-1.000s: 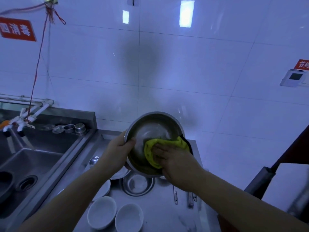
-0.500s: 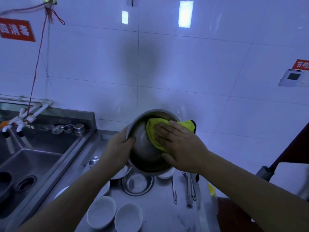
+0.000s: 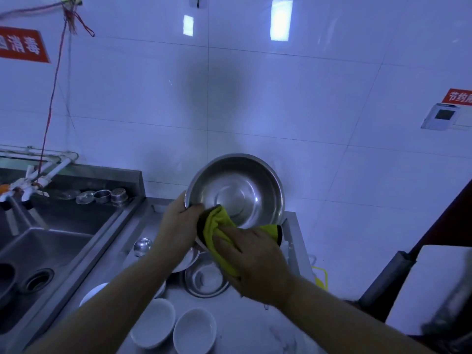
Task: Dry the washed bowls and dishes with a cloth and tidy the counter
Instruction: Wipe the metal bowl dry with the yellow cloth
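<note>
I hold a large steel bowl [image 3: 238, 191] tilted up above the counter, its inside facing me. My left hand [image 3: 178, 226] grips its lower left rim. My right hand [image 3: 251, 261] holds a yellow cloth [image 3: 217, 228] against the bowl's near rim, with the cloth folded over the edge. Below on the steel counter [image 3: 245, 325] stand two white bowls [image 3: 153, 321] [image 3: 195, 330], a small steel bowl [image 3: 207, 278] and a white plate [image 3: 93, 293], partly hidden by my arms.
A steel sink [image 3: 43, 249] with a drain lies at left, with taps above it. Small metal cups and lids [image 3: 102, 196] sit on the sink's back ledge. A steel ladle [image 3: 143, 246] rests near the plates. A white tiled wall stands behind, and a dark pole and white board [image 3: 429, 284] at right.
The bowl has turned so its inside faces me. My right hand with the cloth moved from the bowl's upper inside down to its near lower rim.
</note>
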